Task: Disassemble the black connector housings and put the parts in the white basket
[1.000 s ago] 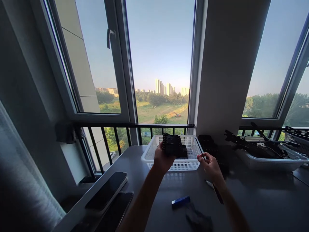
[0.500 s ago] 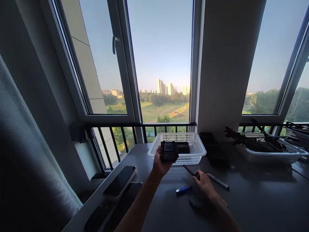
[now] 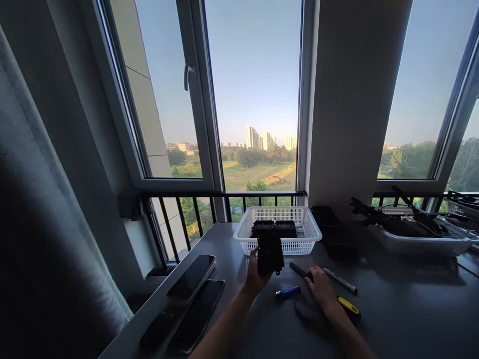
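My left hand grips a black rectangular plastic part from its left side, holding it up in front of the white basket. A plain, flat face of the part is toward me. My right hand is low over the table, its fingers closed on the near end of a dark slim stick-like tool that points away to the left. The white basket holds two black ribbed parts side by side. A blue, short object lies between my hands.
A grey marker and a yellow-and-black handled tool lie right of my right hand. Phones lie at the left table edge. Black parts are stacked right of the basket, before a white tray of black pieces.
The black part in my left hand has come lower and nearer, and its face has turned from ribbed to plain. My right hand still has the stick. The view has shifted slightly.
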Demonstrator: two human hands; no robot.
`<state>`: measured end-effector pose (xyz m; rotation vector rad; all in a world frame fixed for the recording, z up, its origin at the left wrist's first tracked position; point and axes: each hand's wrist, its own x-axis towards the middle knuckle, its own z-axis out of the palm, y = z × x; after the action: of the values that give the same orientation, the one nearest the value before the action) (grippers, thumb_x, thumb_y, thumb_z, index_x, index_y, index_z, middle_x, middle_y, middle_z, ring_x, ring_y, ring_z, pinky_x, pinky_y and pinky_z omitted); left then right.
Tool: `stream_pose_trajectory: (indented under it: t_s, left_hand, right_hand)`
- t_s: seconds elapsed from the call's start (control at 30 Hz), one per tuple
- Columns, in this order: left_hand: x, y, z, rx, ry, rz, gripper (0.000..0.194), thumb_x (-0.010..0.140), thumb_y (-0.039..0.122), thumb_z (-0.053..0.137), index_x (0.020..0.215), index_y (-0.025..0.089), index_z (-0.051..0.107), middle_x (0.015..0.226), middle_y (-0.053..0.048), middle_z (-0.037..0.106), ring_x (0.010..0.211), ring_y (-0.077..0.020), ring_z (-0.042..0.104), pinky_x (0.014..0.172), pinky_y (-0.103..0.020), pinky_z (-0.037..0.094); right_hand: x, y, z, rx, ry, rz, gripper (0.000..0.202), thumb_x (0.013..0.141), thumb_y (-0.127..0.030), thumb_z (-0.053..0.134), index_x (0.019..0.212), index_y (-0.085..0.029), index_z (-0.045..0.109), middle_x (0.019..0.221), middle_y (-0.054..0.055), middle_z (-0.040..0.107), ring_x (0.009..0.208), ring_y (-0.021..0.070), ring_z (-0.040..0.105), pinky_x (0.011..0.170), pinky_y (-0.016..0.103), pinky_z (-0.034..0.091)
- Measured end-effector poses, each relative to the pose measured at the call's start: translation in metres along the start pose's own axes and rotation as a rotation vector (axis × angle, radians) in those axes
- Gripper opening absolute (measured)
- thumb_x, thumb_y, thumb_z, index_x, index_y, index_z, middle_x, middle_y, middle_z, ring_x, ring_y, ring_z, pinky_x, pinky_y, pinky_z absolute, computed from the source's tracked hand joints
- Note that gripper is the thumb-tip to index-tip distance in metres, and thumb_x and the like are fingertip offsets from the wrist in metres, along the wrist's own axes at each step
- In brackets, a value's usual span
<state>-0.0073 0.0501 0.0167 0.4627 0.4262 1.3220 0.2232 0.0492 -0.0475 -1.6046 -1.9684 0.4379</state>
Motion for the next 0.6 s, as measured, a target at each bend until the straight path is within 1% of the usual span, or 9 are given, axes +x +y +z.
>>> stream_pose_trajectory:
  t_s: [0.07,0.17,0.27,0.33,0.4,0.47,0.5,0.53,0.6]
  left_hand:
    - [-0.002,-0.005,-0.002,0.044,0.014,-0.002,0.035,0.087,0.042,0.053,0.091,0.011,0.068,0.079,-0.009,0.072,0.071,-0.0221,0.069,0.068,-0.032,0.055]
    - [-0.007,-0.012,-0.005,0.088,0.008,0.015,0.034,0.085,0.041,0.055,0.097,0.012,0.067,0.075,-0.008,0.071,0.067,-0.0229,0.068,0.064,-0.032,0.054]
    - [-0.014,-0.02,-0.006,0.106,-0.007,0.124,0.025,0.08,0.03,0.06,0.101,0.017,0.066,0.074,-0.006,0.07,0.066,-0.0223,0.067,0.062,-0.031,0.053]
    - [-0.019,-0.023,-0.006,0.114,-0.006,0.225,0.03,0.074,0.018,0.064,0.104,0.024,0.063,0.073,-0.002,0.07,0.063,-0.019,0.066,0.063,-0.027,0.052]
    - [-0.023,-0.025,-0.004,0.12,-0.004,0.302,0.039,0.07,0.01,0.065,0.104,0.028,0.061,0.07,0.001,0.069,0.059,-0.0163,0.064,0.061,-0.025,0.051]
    - [-0.026,-0.024,-0.001,0.116,-0.016,0.309,0.038,0.072,0.014,0.064,0.107,0.029,0.059,0.068,0.001,0.068,0.057,-0.0169,0.064,0.059,-0.025,0.051]
    - [-0.026,-0.024,0.001,0.111,-0.024,0.291,0.035,0.074,0.019,0.063,0.108,0.028,0.059,0.068,-0.001,0.068,0.058,-0.0184,0.065,0.058,-0.027,0.052]
    - [-0.027,-0.023,0.003,0.104,-0.031,0.261,0.033,0.077,0.025,0.062,0.11,0.026,0.06,0.068,-0.002,0.068,0.06,-0.0204,0.065,0.058,-0.029,0.052]
    - [-0.028,-0.022,0.006,0.099,-0.035,0.224,0.033,0.079,0.033,0.059,0.111,0.023,0.06,0.069,-0.005,0.069,0.064,-0.0238,0.067,0.059,-0.032,0.053]
  right_hand:
    - [-0.001,-0.001,-0.001,-0.013,0.001,-0.001,0.017,0.085,-0.019,0.05,0.091,-0.017,0.066,0.101,0.011,0.065,0.099,0.0241,0.062,0.089,0.03,0.042]
    - [-0.003,-0.005,-0.005,-0.024,0.007,-0.002,0.019,0.084,-0.018,0.05,0.09,-0.017,0.068,0.101,0.012,0.065,0.101,0.0261,0.061,0.09,0.032,0.041]
    - [-0.008,-0.015,-0.016,-0.009,0.008,-0.033,0.019,0.085,-0.02,0.051,0.091,-0.017,0.069,0.103,0.013,0.066,0.102,0.027,0.06,0.087,0.033,0.042]
    - [-0.013,-0.024,-0.027,0.023,-0.02,-0.086,0.017,0.085,-0.025,0.053,0.088,-0.018,0.069,0.096,0.009,0.068,0.091,0.0235,0.063,0.079,0.03,0.044]
    - [-0.021,-0.034,-0.039,0.074,-0.113,-0.165,0.018,0.083,-0.035,0.059,0.079,-0.021,0.069,0.078,0.003,0.068,0.072,0.0187,0.063,0.063,0.026,0.042]
    - [-0.03,-0.042,-0.049,0.139,-0.289,-0.259,0.019,0.076,-0.039,0.067,0.069,-0.021,0.068,0.068,0.0,0.066,0.062,0.0159,0.059,0.054,0.024,0.037]
    - [-0.034,-0.045,-0.052,0.159,-0.343,-0.278,0.018,0.07,-0.039,0.072,0.066,-0.022,0.068,0.066,-0.001,0.065,0.06,0.015,0.058,0.053,0.024,0.035]
    - [-0.038,-0.047,-0.055,0.175,-0.375,-0.278,0.018,0.064,-0.038,0.076,0.064,-0.022,0.068,0.066,-0.002,0.065,0.061,0.0147,0.057,0.053,0.024,0.034]
    - [-0.043,-0.049,-0.056,0.215,-0.332,-0.185,0.019,0.051,-0.034,0.082,0.062,-0.025,0.069,0.066,-0.004,0.065,0.062,0.0146,0.058,0.053,0.023,0.035]
